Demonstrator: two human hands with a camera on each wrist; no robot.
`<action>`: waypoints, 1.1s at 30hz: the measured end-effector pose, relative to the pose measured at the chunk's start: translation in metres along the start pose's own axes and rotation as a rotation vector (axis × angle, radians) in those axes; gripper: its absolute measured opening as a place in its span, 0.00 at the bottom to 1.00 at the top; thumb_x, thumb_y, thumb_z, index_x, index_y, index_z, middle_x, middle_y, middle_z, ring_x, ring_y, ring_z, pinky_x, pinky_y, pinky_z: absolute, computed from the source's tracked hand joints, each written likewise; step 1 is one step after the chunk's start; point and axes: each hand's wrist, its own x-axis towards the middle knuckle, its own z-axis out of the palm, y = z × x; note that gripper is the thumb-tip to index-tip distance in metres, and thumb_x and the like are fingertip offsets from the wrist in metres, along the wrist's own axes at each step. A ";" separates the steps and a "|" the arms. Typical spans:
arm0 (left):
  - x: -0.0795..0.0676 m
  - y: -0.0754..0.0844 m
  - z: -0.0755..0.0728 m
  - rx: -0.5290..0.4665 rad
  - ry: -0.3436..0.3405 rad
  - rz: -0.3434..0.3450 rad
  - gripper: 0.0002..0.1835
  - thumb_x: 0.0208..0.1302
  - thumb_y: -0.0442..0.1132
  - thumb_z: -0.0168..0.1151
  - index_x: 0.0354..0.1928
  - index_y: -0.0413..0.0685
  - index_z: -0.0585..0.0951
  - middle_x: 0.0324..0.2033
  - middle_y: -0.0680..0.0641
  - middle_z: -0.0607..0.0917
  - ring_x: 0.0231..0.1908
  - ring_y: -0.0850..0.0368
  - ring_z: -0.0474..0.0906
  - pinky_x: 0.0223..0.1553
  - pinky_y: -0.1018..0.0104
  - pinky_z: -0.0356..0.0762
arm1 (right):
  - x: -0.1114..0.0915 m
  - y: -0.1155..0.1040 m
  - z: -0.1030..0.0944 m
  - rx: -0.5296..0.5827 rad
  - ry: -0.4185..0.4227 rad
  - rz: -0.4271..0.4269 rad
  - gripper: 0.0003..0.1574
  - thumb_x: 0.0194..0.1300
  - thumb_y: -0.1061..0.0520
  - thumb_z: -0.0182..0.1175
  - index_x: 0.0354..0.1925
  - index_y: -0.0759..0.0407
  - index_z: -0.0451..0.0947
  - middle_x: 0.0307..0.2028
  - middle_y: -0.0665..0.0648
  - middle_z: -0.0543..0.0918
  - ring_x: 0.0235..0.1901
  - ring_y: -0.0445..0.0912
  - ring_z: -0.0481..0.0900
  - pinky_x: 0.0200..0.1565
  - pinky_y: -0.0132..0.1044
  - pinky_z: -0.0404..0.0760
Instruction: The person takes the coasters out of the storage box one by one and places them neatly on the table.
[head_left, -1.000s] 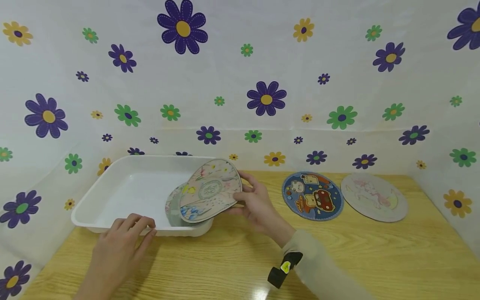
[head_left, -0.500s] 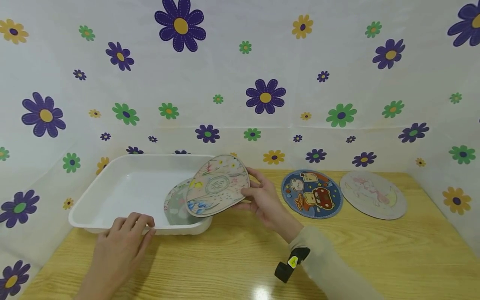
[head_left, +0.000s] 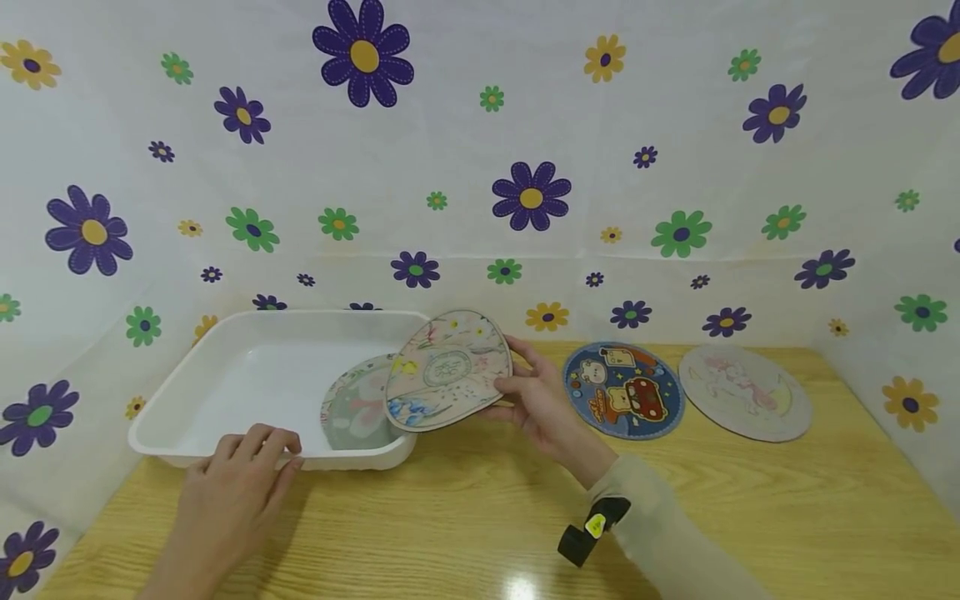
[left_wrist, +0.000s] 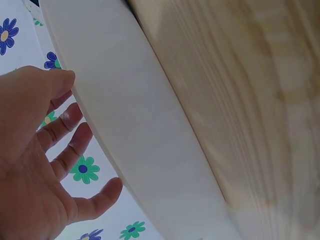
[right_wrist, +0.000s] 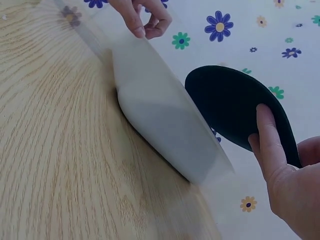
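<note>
My right hand (head_left: pixel 536 404) pinches a round floral mouse pad (head_left: pixel 450 371) by its right edge, thumb on the printed face. It is tilted above the right end of a white tray (head_left: pixel 247 400). In the right wrist view the pad's plain black underside (right_wrist: pixel 225 105) shows, with fingers lying against it. A grey-green floral pad (head_left: pixel 356 408) lies in the tray, partly hidden behind the held one. My left hand (head_left: pixel 236 483) grips the tray's front rim, fingers over the inside and thumb outside; the left wrist view shows the thumb (left_wrist: pixel 62 82) at the rim (left_wrist: pixel 95 125).
On the wooden table (head_left: pixel 480 517), right of the tray, lie a blue round pad with cartoon bears (head_left: pixel 624 390) and a pale round pad with a pink unicorn (head_left: pixel 745 392). A white flower-print cloth (head_left: pixel 450 150) stands behind and at both sides.
My right hand has drawn the floral mouse pad rightward, uncovering more of the grey-green pad. The tray and my left hand have shifted slightly left.
</note>
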 end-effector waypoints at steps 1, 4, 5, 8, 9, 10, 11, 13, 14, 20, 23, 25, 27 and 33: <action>0.000 -0.001 0.000 -0.002 -0.005 -0.005 0.11 0.60 0.41 0.72 0.41 0.55 0.79 0.40 0.50 0.83 0.39 0.39 0.81 0.24 0.44 0.78 | 0.000 0.000 -0.001 -0.001 -0.002 -0.001 0.43 0.72 0.74 0.44 0.79 0.51 0.53 0.66 0.67 0.71 0.45 0.47 0.88 0.42 0.44 0.90; 0.000 -0.004 0.001 -0.005 -0.025 -0.016 0.10 0.61 0.41 0.72 0.41 0.55 0.79 0.41 0.49 0.83 0.39 0.39 0.81 0.24 0.42 0.78 | -0.001 0.000 -0.002 -0.003 -0.001 -0.004 0.43 0.72 0.74 0.44 0.79 0.51 0.53 0.66 0.67 0.71 0.45 0.47 0.88 0.42 0.44 0.90; 0.000 -0.005 0.001 -0.009 -0.033 -0.024 0.10 0.61 0.41 0.72 0.41 0.55 0.79 0.41 0.49 0.84 0.40 0.38 0.81 0.25 0.41 0.78 | -0.001 0.000 -0.003 -0.001 0.002 -0.005 0.43 0.72 0.74 0.44 0.79 0.51 0.53 0.66 0.67 0.71 0.45 0.47 0.88 0.42 0.44 0.90; 0.000 -0.008 0.001 -0.024 -0.048 -0.040 0.10 0.61 0.41 0.72 0.40 0.56 0.79 0.41 0.49 0.83 0.40 0.37 0.81 0.27 0.39 0.78 | -0.002 -0.001 -0.005 0.007 0.013 -0.003 0.43 0.72 0.75 0.44 0.79 0.51 0.54 0.65 0.66 0.72 0.44 0.47 0.88 0.42 0.45 0.90; -0.001 -0.009 0.001 -0.031 -0.046 -0.041 0.10 0.61 0.41 0.72 0.40 0.57 0.79 0.41 0.49 0.83 0.40 0.37 0.81 0.27 0.39 0.77 | -0.002 -0.001 -0.006 0.009 0.016 -0.003 0.43 0.72 0.75 0.44 0.79 0.50 0.54 0.65 0.66 0.72 0.44 0.47 0.88 0.42 0.46 0.90; -0.001 -0.010 0.001 -0.037 -0.039 -0.039 0.10 0.60 0.40 0.73 0.40 0.57 0.80 0.41 0.49 0.84 0.40 0.37 0.81 0.27 0.39 0.78 | -0.003 -0.002 -0.007 0.010 0.016 -0.005 0.44 0.72 0.75 0.44 0.79 0.50 0.53 0.64 0.66 0.73 0.44 0.47 0.88 0.42 0.46 0.90; -0.001 -0.010 0.001 -0.044 -0.031 -0.037 0.10 0.60 0.40 0.73 0.40 0.57 0.80 0.41 0.50 0.84 0.40 0.37 0.81 0.27 0.39 0.78 | -0.003 -0.002 -0.008 0.009 0.018 -0.006 0.44 0.72 0.75 0.44 0.79 0.50 0.53 0.64 0.65 0.73 0.43 0.47 0.88 0.42 0.45 0.90; -0.001 -0.011 0.000 -0.056 -0.015 -0.028 0.11 0.59 0.40 0.74 0.39 0.57 0.80 0.40 0.50 0.84 0.39 0.38 0.81 0.27 0.40 0.78 | -0.005 -0.003 -0.010 0.004 0.019 -0.010 0.44 0.72 0.75 0.44 0.80 0.50 0.53 0.65 0.65 0.73 0.43 0.47 0.88 0.42 0.45 0.90; -0.001 -0.011 0.000 -0.062 -0.006 -0.025 0.11 0.58 0.39 0.74 0.39 0.57 0.81 0.40 0.50 0.84 0.39 0.39 0.81 0.27 0.41 0.78 | -0.005 -0.003 -0.011 0.001 0.021 -0.011 0.44 0.72 0.75 0.44 0.80 0.50 0.52 0.65 0.65 0.72 0.43 0.47 0.88 0.42 0.44 0.90; -0.001 -0.011 0.000 -0.066 0.004 -0.022 0.11 0.57 0.39 0.75 0.39 0.57 0.81 0.40 0.51 0.84 0.38 0.39 0.81 0.26 0.42 0.77 | -0.008 -0.005 -0.018 -0.011 0.050 -0.004 0.44 0.72 0.74 0.45 0.80 0.50 0.52 0.67 0.65 0.71 0.43 0.46 0.88 0.40 0.41 0.90; 0.000 -0.010 0.000 -0.053 -0.002 -0.027 0.11 0.58 0.40 0.74 0.39 0.57 0.81 0.40 0.51 0.84 0.38 0.40 0.82 0.25 0.44 0.76 | -0.009 -0.006 -0.021 -0.009 0.055 -0.006 0.44 0.73 0.74 0.44 0.80 0.50 0.51 0.67 0.65 0.71 0.43 0.46 0.88 0.39 0.41 0.90; 0.000 -0.010 0.000 -0.047 -0.009 -0.033 0.11 0.59 0.40 0.74 0.39 0.57 0.80 0.40 0.51 0.84 0.39 0.41 0.82 0.25 0.44 0.76 | -0.010 -0.007 -0.023 -0.011 0.051 -0.009 0.45 0.73 0.74 0.44 0.80 0.50 0.51 0.66 0.65 0.72 0.43 0.46 0.88 0.39 0.41 0.90; 0.001 -0.009 0.000 -0.042 -0.016 -0.038 0.10 0.59 0.40 0.74 0.39 0.57 0.80 0.40 0.51 0.84 0.39 0.42 0.82 0.25 0.44 0.77 | -0.010 -0.007 -0.024 -0.009 0.050 -0.014 0.45 0.72 0.74 0.44 0.80 0.50 0.50 0.65 0.65 0.72 0.43 0.46 0.88 0.40 0.42 0.90; 0.002 -0.007 0.001 -0.045 -0.039 -0.050 0.09 0.61 0.41 0.73 0.40 0.56 0.81 0.40 0.50 0.84 0.39 0.40 0.82 0.26 0.41 0.78 | -0.010 -0.007 -0.030 -0.004 0.059 -0.022 0.45 0.72 0.75 0.42 0.81 0.51 0.50 0.69 0.68 0.69 0.43 0.46 0.89 0.41 0.44 0.90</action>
